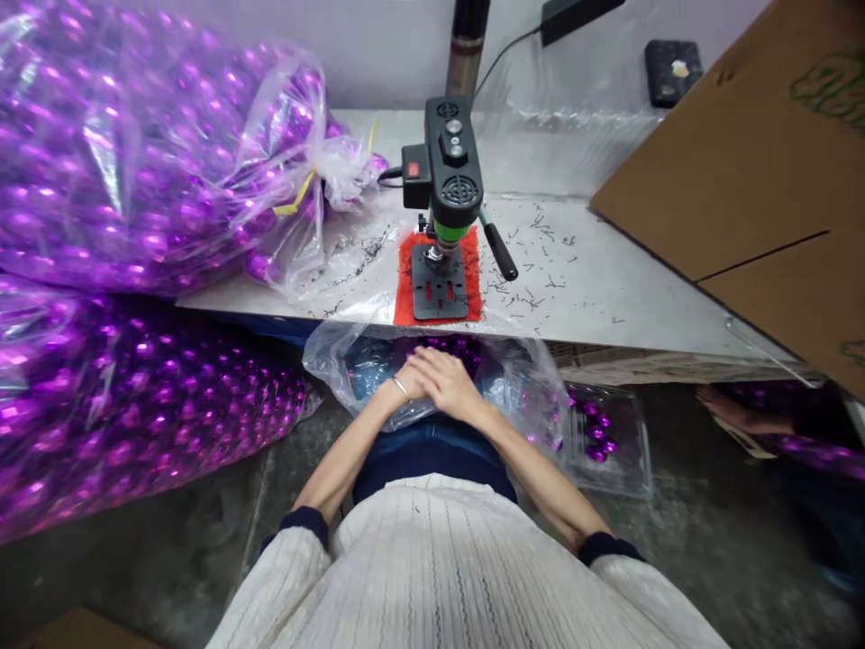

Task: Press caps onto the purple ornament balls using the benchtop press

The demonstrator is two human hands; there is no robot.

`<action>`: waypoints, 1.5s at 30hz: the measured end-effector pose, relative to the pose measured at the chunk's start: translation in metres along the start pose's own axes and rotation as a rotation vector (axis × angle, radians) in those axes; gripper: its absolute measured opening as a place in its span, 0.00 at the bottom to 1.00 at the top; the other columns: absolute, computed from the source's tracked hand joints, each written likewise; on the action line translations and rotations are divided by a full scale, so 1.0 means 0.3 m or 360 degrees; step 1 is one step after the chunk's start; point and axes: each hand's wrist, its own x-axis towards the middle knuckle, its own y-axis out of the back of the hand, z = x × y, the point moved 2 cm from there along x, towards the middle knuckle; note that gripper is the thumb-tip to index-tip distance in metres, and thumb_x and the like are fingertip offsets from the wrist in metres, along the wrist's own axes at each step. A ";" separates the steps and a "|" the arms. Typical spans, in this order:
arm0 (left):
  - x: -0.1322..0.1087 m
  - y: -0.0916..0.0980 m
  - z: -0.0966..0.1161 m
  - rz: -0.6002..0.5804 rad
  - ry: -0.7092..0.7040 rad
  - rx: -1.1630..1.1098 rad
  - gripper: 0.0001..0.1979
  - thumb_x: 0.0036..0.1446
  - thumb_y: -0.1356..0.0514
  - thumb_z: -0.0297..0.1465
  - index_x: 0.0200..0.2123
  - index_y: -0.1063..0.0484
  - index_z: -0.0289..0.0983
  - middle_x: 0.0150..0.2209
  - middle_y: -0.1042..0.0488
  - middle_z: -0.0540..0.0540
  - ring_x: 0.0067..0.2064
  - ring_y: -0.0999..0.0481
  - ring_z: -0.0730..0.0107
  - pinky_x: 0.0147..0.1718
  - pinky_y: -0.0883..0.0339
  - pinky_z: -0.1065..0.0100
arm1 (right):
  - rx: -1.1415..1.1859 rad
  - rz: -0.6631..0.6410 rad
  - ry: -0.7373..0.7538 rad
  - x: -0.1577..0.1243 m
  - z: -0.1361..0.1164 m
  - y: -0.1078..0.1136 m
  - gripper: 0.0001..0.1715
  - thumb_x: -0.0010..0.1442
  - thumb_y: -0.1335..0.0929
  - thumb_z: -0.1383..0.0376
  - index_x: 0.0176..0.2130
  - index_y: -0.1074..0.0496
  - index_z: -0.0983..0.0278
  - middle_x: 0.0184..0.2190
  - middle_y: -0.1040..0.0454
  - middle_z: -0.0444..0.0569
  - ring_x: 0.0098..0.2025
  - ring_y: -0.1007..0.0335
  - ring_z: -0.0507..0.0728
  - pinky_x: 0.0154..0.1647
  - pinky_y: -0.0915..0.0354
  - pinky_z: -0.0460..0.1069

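My right hand (447, 379) lies flat, fingers stretched out, on top of my left hand (405, 383), which it mostly hides. Both rest on a clear plastic bag (520, 379) of shiny purple balls in my lap, just below the table edge. A thin bangle (400, 387) circles my left wrist. Above them a small black bench drill press (447, 176) stands on a red mat (404, 288), with its black slotted base plate (439, 284) bare.
Large clear bags of purple balls (135, 153) fill the table's left and the floor at left (135, 406). A cardboard box (763, 171) leans at right. A clear tray with purple balls (601, 437) sits on the floor. Another person's foot (726, 410) shows at right. Dark shavings litter the table (608, 288).
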 end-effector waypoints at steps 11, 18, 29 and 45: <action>-0.379 0.010 -0.104 -0.0603 0.0140 -0.0377 0.24 0.61 0.39 0.35 0.61 0.29 0.41 0.56 0.21 0.42 0.60 0.23 0.55 0.67 0.42 0.51 | 0.0332 -0.0761 -0.0169 -0.440 0.237 0.109 0.47 0.52 0.24 0.45 0.64 0.33 0.59 0.62 0.26 0.57 0.61 0.26 0.67 0.61 0.30 0.59; -0.417 0.085 -0.077 -0.0596 0.0368 -0.0382 0.16 0.57 0.49 0.26 0.43 0.24 0.39 0.38 0.19 0.47 0.42 0.20 0.62 0.45 0.30 0.67 | 0.0561 -0.0729 -0.0484 -0.465 0.129 0.111 0.19 0.63 0.40 0.65 0.46 0.23 0.60 0.42 0.17 0.50 0.44 0.21 0.59 0.47 0.29 0.52; -0.528 0.474 0.220 -0.0754 0.0207 -0.1021 0.17 0.59 0.42 0.46 0.41 0.17 0.46 0.30 0.18 0.44 0.35 0.20 0.57 0.47 0.29 0.60 | 0.0930 -0.0941 -0.0014 -0.498 -0.046 0.535 0.33 0.69 0.44 0.43 0.31 0.26 0.60 0.24 0.27 0.47 0.27 0.35 0.53 0.33 0.41 0.49; -0.434 0.211 -0.029 -0.0507 0.0457 -0.0560 0.27 0.68 0.49 0.48 0.61 0.27 0.40 0.57 0.21 0.42 0.57 0.20 0.57 0.59 0.30 0.60 | 0.0499 -0.1432 -0.0134 -0.385 0.070 0.321 0.42 0.47 0.26 0.38 0.52 0.22 0.60 0.45 0.18 0.53 0.46 0.22 0.62 0.47 0.30 0.52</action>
